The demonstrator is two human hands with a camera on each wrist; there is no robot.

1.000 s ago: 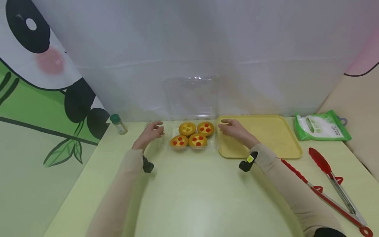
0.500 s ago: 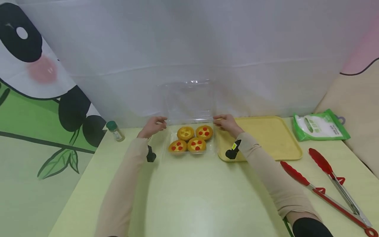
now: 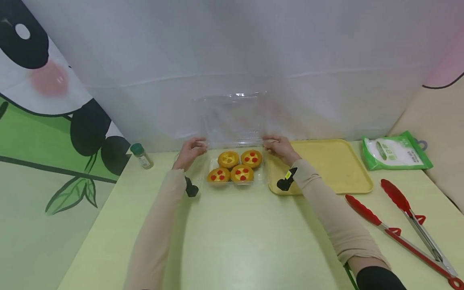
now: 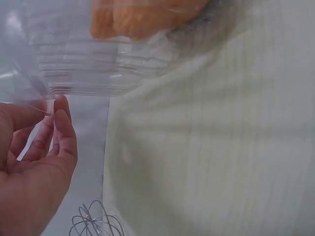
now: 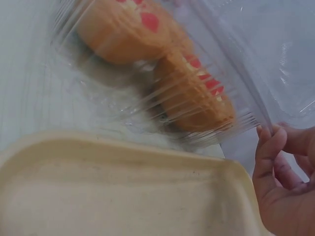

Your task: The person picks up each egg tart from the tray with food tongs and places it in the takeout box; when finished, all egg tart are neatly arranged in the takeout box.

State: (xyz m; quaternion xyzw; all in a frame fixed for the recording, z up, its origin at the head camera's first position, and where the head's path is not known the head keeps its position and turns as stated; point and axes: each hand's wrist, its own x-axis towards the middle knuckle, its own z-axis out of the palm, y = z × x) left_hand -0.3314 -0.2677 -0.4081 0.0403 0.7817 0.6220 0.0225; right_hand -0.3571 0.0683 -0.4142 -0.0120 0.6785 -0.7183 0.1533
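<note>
A clear plastic clamshell container [image 3: 233,121] stands at the back of the table, its lid raised against the backdrop. Several round pastries [image 3: 242,172] sit in its base, some with red pieces on top. At the container's left back corner, my left hand [image 3: 189,153] pinches the plastic edge between thumb and fingers; the left wrist view shows this hand [image 4: 42,152] close up. On the opposite side, my right hand [image 3: 282,149] pinches the edge near the hinge, as the right wrist view shows with the hand [image 5: 288,174].
A yellow tray [image 3: 326,169] lies right of the container, under my right hand. Two red-tipped tongs [image 3: 398,237] and a green-white packet [image 3: 396,152] are farther right. A green-capped jar [image 3: 142,156] stands left. Wire whisk loops [image 4: 96,221] show below my left hand.
Both hands have moved inward from beside the container to its back corners and now pinch its edge. The pastries, tray and tongs have stayed put; the view has shifted slightly.
</note>
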